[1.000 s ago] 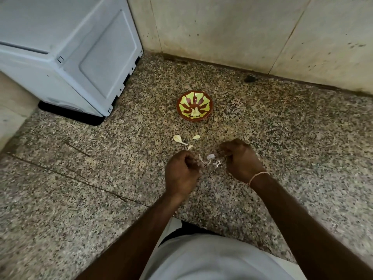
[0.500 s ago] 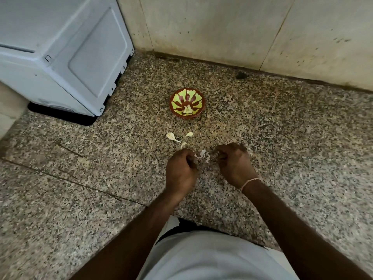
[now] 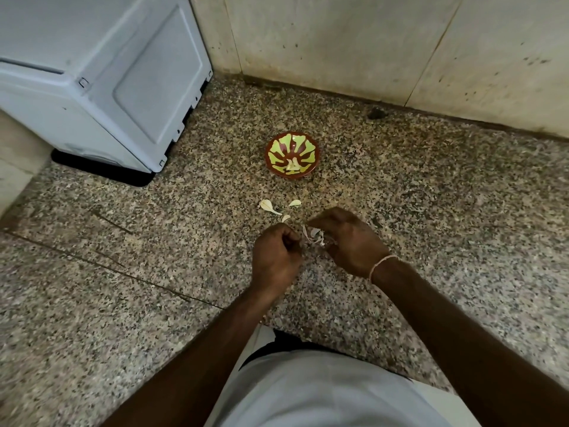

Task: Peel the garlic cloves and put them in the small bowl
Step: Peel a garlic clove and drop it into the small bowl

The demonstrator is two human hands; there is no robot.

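A small brown bowl (image 3: 274, 142) with a yellow-green leaf pattern sits on the speckled granite counter (image 3: 431, 211); a few pale peeled cloves (image 3: 292, 165) lie in it. Nearer me, both hands meet over the counter. My left hand (image 3: 275, 257) and my right hand (image 3: 351, 241) have curled fingers that pinch a garlic clove (image 3: 314, 235) with loose white skin between them. Three pale bits of garlic skin (image 3: 268, 206) lie on the counter between the hands and the bowl.
A white appliance (image 3: 101, 78) stands at the back left on a dark base. Tiled wall (image 3: 354, 41) closes the counter at the back. A dark speck (image 3: 376, 113) lies near the wall. My white shirt (image 3: 323, 392) fills the bottom.
My hands have drawn closer together around the clove. The view has shifted slightly, so the bowl and skins sit in a slightly different place in the frame.
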